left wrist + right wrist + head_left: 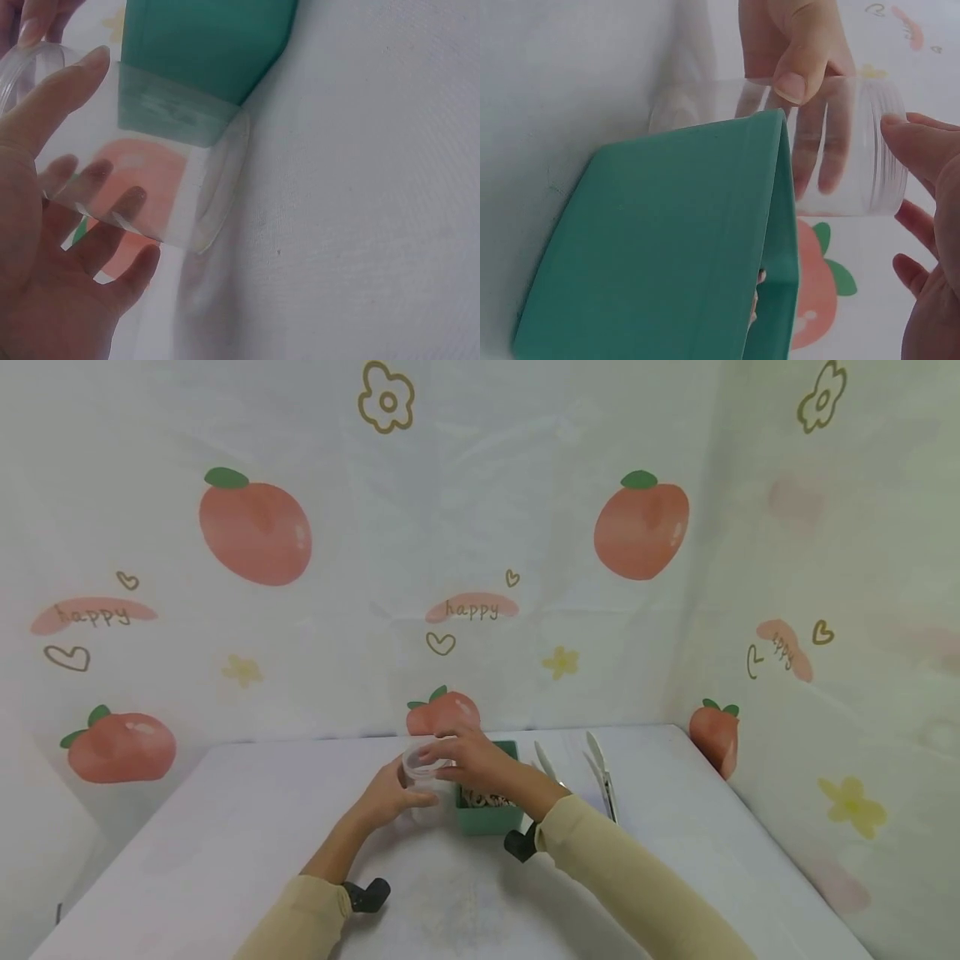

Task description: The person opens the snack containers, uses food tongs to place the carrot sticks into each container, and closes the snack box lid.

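Note:
A clear plastic jar (422, 816) stands upright on the table, left of a green box (491, 823). My left hand (387, 797) holds the jar around its side, thumb on the near face and fingers behind, seen through the plastic in the right wrist view. Over the jar's top is my right hand (478, 762), its thumb and fingers gripping the ridged round top (889, 150) from opposite sides. No contents show inside the jar. Small pale and brown pieces (483, 798) lie in the box, partly hidden under the right forearm.
Metal tongs (606, 779) lie to the right of the box, with a second metal utensil (547, 762) beside them, partly covered by the right arm. A printed white cloth backdrop (480, 527) rises behind the white table (247, 827) and along its right side.

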